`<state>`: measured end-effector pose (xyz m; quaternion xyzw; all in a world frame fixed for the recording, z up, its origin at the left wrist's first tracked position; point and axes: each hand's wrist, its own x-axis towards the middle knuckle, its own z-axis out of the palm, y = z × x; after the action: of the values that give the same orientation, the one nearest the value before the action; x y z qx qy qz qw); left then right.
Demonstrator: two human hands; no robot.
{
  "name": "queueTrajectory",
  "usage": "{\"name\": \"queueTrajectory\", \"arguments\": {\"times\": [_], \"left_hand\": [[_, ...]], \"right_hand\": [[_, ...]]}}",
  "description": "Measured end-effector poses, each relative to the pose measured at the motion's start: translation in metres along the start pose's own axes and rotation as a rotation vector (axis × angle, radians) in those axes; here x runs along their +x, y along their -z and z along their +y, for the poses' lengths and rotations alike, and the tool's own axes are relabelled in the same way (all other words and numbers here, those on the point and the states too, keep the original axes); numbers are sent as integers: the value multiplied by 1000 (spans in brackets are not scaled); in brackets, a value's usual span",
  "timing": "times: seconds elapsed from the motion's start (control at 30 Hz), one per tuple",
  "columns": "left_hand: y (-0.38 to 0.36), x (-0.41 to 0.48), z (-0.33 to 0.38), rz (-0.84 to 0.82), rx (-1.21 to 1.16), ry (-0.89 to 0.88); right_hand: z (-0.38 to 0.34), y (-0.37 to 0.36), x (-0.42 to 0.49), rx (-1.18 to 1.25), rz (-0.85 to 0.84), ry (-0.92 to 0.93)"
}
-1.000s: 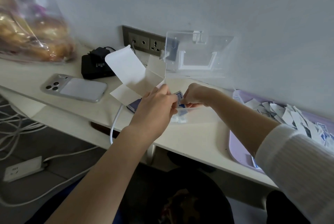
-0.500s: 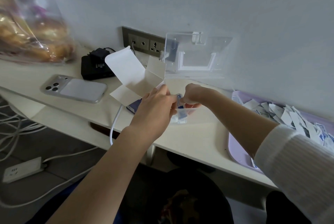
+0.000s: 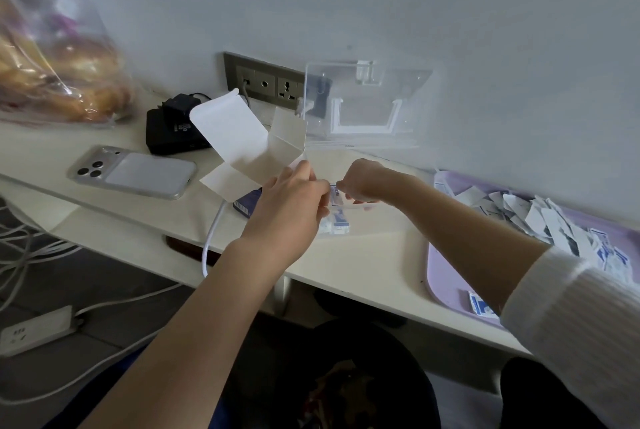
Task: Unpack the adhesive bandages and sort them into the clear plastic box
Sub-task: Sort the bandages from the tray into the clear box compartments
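Head view, entry one: the hands?
— Left hand (image 3: 291, 206), back to the camera, fingers curled, fingertips pinching one end of a wrapped bandage (image 3: 335, 195). Right hand (image 3: 362, 179), clenched small, pinching the other end.

Location of the bandage?
— Held off the desk (image 3: 363, 262), between the two hands, over the near end of the clear plastic box (image 3: 370, 220).

Box, condition?
— Base on the desk just beyond the left hand. Lid (image 3: 367, 99) standing open against the wall. A few blue-and-white bandages (image 3: 337, 224) lie inside the base.

Packaging?
— One carton (image 3: 242, 141), white flaps spread open, blue body lying on the desk, behind the left hand.

Right side?
— Lilac tray (image 3: 446, 265) holding a heap of white and blue-printed wrappers (image 3: 540, 220); full or empty, cannot tell.

Sundries, left side?
— Smartphone (image 3: 138, 174), face down. Black charger (image 3: 169, 134) behind it. Wall sockets (image 3: 266, 83), one with a plug in it. Clear bag of bread (image 3: 59, 57) at the far left. White cable (image 3: 210, 241) hanging over the desk edge beneath the carton.
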<state>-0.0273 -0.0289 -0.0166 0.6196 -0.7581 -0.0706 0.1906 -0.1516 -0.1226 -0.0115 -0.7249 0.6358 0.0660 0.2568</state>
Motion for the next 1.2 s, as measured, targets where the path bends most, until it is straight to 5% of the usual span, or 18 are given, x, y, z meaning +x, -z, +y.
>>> {"name": "queueTrajectory", "arguments": {"times": [0.33, 0.47, 0.63, 0.97, 1.2], "left_hand": [[-14, -2, 46, 166, 259, -36], [-35, -4, 82, 186, 137, -268], [-71, -12, 114, -52, 117, -443], [-109, -6, 135, -331, 209, -488], [-110, -1, 143, -375, 227, -453]], "right_hand": [[73, -16, -81, -9, 752, 342], [128, -22, -102, -28, 654, 199], [197, -29, -116, -117, 499, 29], [249, -20, -116, -265, 385, -181], [259, -17, -112, -44, 470, -131]]}}
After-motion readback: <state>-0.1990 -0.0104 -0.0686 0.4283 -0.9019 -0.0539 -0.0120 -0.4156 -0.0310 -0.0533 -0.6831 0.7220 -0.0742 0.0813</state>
